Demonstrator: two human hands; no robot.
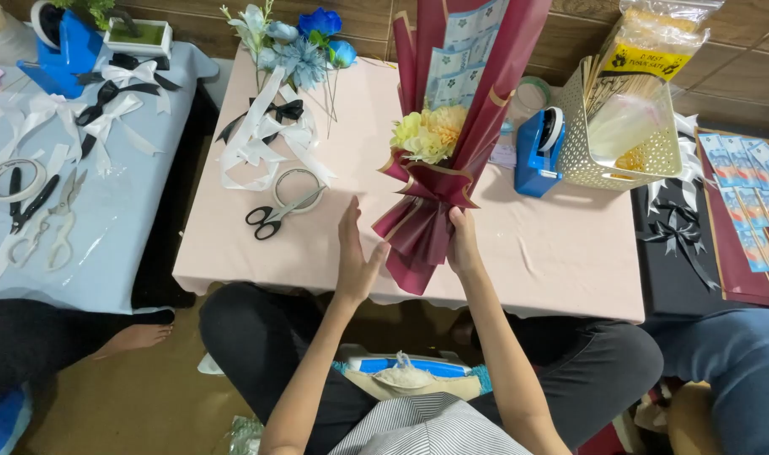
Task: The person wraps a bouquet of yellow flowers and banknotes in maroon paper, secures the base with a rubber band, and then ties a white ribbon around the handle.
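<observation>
Your right hand [463, 244] is wrapped around the gathered stem of the one maroon bouquet [443, 160], fingers curled closed on the paper just below the ribbon-edged fold. Your left hand [357, 257] rests flat and open against the wrap's left side at its base, fingers straight and together, thumb out, gripping nothing. The bouquet stands tilted on the pink table [553, 253], its stem end at 6 o'clock near the table edge and its open top pointing to 12 o'clock; inside it sits one cluster of yellow flowers [427, 135] under several folded paper notes.

From the bouquet, one pair of black-handled scissors [271, 217] lies at 9 o'clock, touching one roll of clear tape [299, 187]. At 10 o'clock lies a heap of white and black ribbon bows [258, 139], and at 11 o'clock one bunch of blue artificial flowers [304, 42]. At 3 o'clock stands one blue tape dispenser [538, 156], just beside one cream perforated basket [629, 156] holding sticks and plastic bags.

On the light-blue table [106, 244] far at 9 o'clock you have two more pairs of scissors [43, 219], one black and one pale, one more tape roll [14, 179] and several bows. I cannot count the bows exactly.
</observation>
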